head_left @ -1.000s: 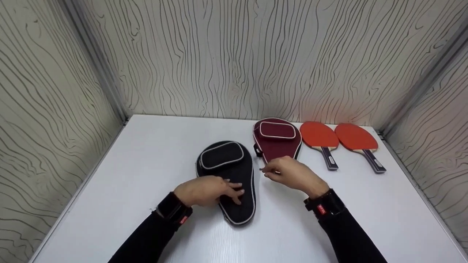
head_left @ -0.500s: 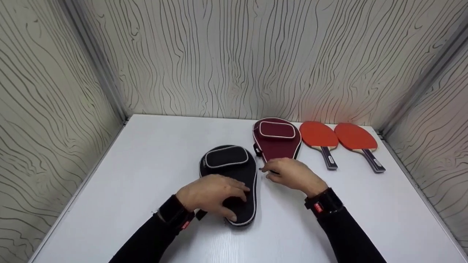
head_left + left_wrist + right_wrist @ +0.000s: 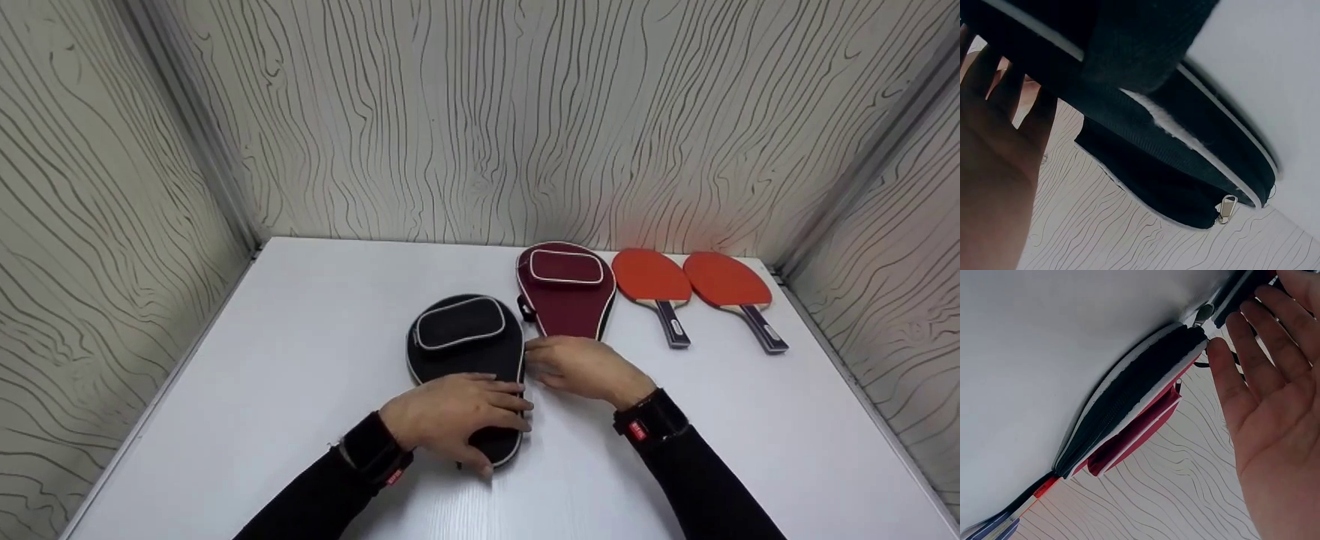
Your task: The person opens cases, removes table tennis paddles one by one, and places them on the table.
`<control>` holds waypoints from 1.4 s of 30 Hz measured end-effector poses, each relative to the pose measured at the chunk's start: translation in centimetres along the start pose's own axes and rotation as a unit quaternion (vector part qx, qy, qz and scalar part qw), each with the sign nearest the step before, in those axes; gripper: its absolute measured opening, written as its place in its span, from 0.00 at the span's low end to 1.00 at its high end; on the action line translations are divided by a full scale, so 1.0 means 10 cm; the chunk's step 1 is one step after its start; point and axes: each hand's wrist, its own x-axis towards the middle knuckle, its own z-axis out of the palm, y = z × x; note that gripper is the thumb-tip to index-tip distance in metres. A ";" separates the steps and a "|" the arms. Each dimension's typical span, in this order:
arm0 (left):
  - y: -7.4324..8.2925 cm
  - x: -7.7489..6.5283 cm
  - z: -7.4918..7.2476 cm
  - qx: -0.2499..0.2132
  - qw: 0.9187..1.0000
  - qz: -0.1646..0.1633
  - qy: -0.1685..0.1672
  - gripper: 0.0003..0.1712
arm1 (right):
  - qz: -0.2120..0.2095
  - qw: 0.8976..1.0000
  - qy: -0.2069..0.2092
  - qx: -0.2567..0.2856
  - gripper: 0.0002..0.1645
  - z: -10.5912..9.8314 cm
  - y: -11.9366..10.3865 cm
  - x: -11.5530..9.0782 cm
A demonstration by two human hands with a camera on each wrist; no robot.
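Observation:
The black table-tennis bat case [image 3: 450, 363] with pale piping lies on the white table, its pocket toward the back wall. My left hand [image 3: 457, 416] rests across its narrow lower part, fingers extended over the right edge and thumb near the bottom end. The left wrist view shows the case's side and a metal zip pull [image 3: 1228, 208]. At the right edge of the black case is my right hand [image 3: 585, 367], its fingertips close to or touching it. Behind that hand lies a maroon bat case [image 3: 570, 309]; the right wrist view shows my straight fingers [image 3: 1252, 360] beside it.
Two red table-tennis bats [image 3: 651, 277] lie at the back right, handles toward me. Patterned panels [image 3: 480, 135] enclose the white table [image 3: 315, 330] at the back and both sides.
My left hand has shifted down and right over the black case, fingers spreading across its edge. The black case moved slightly toward me and right. My right hand moved left to its edge.

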 end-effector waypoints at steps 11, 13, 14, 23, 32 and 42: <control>-0.03 0.00 -0.01 0.036 0.999 0.003 0.034 0.51 | 0.000 1.000 -0.009 0.022 0.17 0.04 -0.03 0.02; -0.04 0.00 -0.03 0.042 0.998 0.005 0.045 0.52 | 0.002 1.000 -0.007 0.027 0.17 0.03 -0.04 0.01; -0.05 0.00 -0.04 0.046 0.998 0.006 0.051 0.53 | 0.002 1.000 -0.005 0.029 0.17 0.03 -0.04 0.01; -0.13 -0.10 -0.19 0.075 0.991 -0.006 0.108 0.52 | 0.013 0.999 0.001 0.033 0.16 0.01 -0.04 -0.01; -0.21 -0.23 -0.32 0.100 0.985 -0.033 0.134 0.43 | 0.015 0.999 0.007 0.031 0.15 0.02 -0.03 -0.03; -0.25 -0.34 -0.48 0.130 0.976 -0.064 0.162 0.34 | 0.037 0.999 0.001 0.036 0.15 0.00 -0.03 -0.04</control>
